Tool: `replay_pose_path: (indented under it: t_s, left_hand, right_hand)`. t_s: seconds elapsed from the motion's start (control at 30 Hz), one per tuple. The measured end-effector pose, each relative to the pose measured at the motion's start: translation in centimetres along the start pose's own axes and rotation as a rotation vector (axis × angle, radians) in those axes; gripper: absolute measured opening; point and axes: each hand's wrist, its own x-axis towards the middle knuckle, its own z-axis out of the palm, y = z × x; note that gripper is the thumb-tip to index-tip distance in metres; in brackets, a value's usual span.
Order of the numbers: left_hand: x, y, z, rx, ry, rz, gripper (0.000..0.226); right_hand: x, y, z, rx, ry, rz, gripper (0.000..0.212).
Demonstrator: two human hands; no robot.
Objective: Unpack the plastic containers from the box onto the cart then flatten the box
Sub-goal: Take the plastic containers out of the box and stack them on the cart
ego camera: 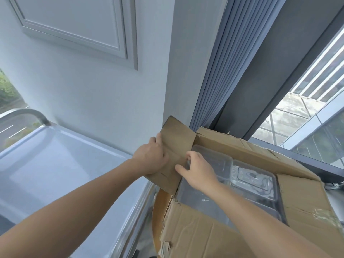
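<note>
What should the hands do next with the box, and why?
Probably lift the clear plastic container out. The left hand holds back a flap of the brown cardboard box, fingers of the right hand curl at the container's rim, and the silver metal cart stands right beside.

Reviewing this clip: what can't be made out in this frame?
- Container count: in the head view, the box flaps and the right forearm cover part of the plastic containers, and any stacking depth is hidden.
- Right hand: its fingers curl down at a container rim, so any grip is hidden.
- Left hand: its back hides whether the fingers wrap the flap.
- Cart: cut off by the left and bottom edges.
</note>
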Motion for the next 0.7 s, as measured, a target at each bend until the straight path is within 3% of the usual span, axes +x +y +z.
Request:
replay_pose_path:
  t_s: [0.07,0.17,0.3,0.53,0.63,0.7]
  left_hand:
    - [-0.1,0.1,1.0,-0.038,0.029,-0.032,0.066]
    - [0.2,-0.1,1.5,-0.097,0.037,-0.064,0.063]
    - [0.4,-0.6,2.1,-0.171,-0.025,-0.077,0.060]
    - [0.1,-1.3,5.1,-0.349,-0.307,-0.158,0.054]
    - [0.1,-1.0,5.9,-0.398,-0.280,-0.174,0.032]
    - [0.1,-0.7,6.1,-0.434,-0.291,-0.175,0.033]
  right_hand:
    - [0.2,0.2,0.5,0.127,-0.022,0.118,0.073]
    - [0.2,0.2,1.0,0.407,-0.141,0.269,0.054]
    - [0.0,-0.2,1.4,0.459,-0.157,0.260,0.029]
    - [0.2,1.2,2.2,0.440,-0.190,0.279,0.050]
    - [0.2,1.6,2.5,0.445,-0.191,0.265,0.052]
    - [0.1,1.6,2.6,0.456,-0.180,0.252,0.046]
